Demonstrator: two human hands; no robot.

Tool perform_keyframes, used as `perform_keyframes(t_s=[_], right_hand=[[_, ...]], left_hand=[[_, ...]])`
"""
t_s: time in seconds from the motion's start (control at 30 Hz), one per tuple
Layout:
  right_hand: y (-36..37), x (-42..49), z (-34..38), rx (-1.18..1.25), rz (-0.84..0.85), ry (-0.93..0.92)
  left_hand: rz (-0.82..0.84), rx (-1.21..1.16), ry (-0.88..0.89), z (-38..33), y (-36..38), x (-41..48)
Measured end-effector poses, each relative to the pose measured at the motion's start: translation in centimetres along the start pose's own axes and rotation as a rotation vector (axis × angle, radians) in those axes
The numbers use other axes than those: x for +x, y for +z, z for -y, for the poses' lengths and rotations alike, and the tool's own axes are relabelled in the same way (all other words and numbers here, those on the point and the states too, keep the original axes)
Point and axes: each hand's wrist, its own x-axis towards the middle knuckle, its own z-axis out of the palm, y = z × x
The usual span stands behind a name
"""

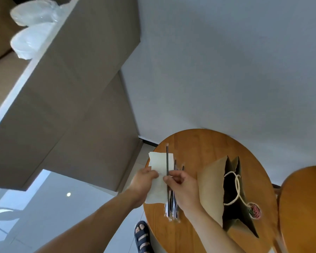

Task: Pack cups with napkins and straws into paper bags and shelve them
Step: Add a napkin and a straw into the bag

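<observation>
- While the left hand (142, 182) holds a white napkin (160, 164) by its left edge, thumb on top, the right hand (183, 187) lays a dark straw (167, 159) along the napkin's right side.
- Right grip: thumb and fingertips pinch the straw about midway, the other fingers curled. Left grip: pinching the napkin.
- Both napkin and straw sit over the left part of a round wooden bench (199, 143), with the straw's tip reaching past the napkin's far edge.
- More wrapped straws (174, 211) lie in a loose bundle on the bench, partly under the right hand.
- Just right of the hands, a brown paper bag (211, 189) stands open on the bench, its white cord handles (236, 187) drooping across the dark mouth. A small pink and green thing (254, 211) shows at its near side; what it is I cannot tell.
- A second wooden bench (303, 207) fills the right edge.
- Large cardboard boxes (71, 88) stand to the left, with clear plastic cups (32, 39) on top, blurred.
- A sandalled foot (142, 234) rests on the pale tiled floor (62, 207) below.
</observation>
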Motion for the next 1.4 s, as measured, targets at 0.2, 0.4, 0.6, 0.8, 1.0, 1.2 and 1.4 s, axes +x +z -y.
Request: perform_keyframes(t_s=[0.2,0.4,0.6,0.8,1.0,1.2,1.4], right_hand=[[-1.1,-1.2,4.2,-0.149,-0.051,-0.109],[-2.7,-2.6,7.2,-0.377,-0.152,-0.167],[-4.5,-2.7,8.9,-0.21,-0.237,-0.084],[-6.6,-3.6,10.2,0.099,-0.048,-0.04],[-7.6,-4.3,10.0,0.102,-0.105,-0.026],[-9.5,-5.7,9.8,0.042,-0.087,0.025],[-13.9,-6.0,12.9,0.137,-0.227,-0.018]], left_hand=[[0.054,-0.091,0.031,-3.1,0.7,-2.3],[0.11,-0.17,0.079,-5.3,2.4,-4.1],[0.172,-0.21,0.093,-6.1,3.6,-4.5],[0.303,-0.17,0.148,-6.2,4.5,-5.2],[0.344,-0.021,0.265,-5.9,5.6,-5.6],[0.391,0.075,0.256,-5.6,6.9,-6.0],[0.394,0.223,0.262,-6.0,9.4,-5.9]])
